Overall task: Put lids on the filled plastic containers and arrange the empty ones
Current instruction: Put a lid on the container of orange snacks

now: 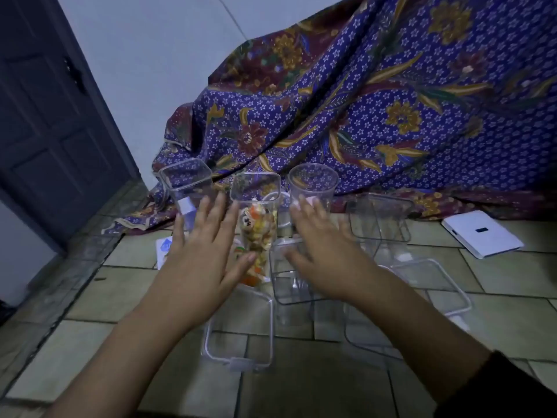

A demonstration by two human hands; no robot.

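Note:
A tall clear container (258, 224) filled with colourful snacks stands on the tiled floor, its top without a lid. My left hand (208, 245) hovers just left of it, fingers spread, holding nothing. On the other side my right hand (319, 248) is spread too, over an empty square container (289, 285). Behind stand an empty square container (188, 182) at the left and an empty round container (313, 182). A clear lid (241, 330) lies flat near me, another lid (434, 285) at the right.
A further empty clear container (382, 218) stands at the right. A purple patterned cloth (391, 101) drapes over something behind the row. A white flat box (482, 233) lies far right. At the left is a dark door (45, 116).

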